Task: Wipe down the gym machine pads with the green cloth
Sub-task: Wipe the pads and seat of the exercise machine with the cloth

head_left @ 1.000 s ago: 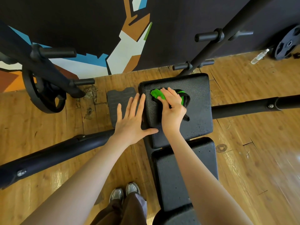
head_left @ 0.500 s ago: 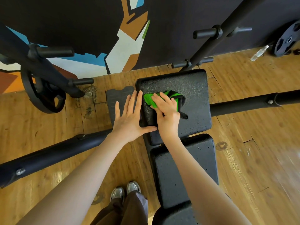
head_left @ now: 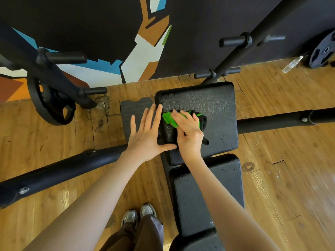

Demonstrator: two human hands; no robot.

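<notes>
Right hand (head_left: 190, 134) presses the bunched cloth (head_left: 169, 120) onto the pad (head_left: 217, 109), fingers curled over it. Left hand (head_left: 146, 134), fingers straight and spread, braces the pad's edge alongside. Cloth is likely soft and light: hold from above, palm down.

- You get even, fairly bright light; the wooden floor (head_left: 272, 178) reads warm and clear.
- Glare streaks shine on the floor at the near left and the far right edge.
- Your hands cast only soft, short shadows on the black pad (head_left: 217, 109), whose grain shows a dull sheen.
- The wide lens bends the frame bars (head_left: 59, 169) and the wall line toward the edges.
- The near right floor smears with motion blur; the centre stays sharp.
</notes>
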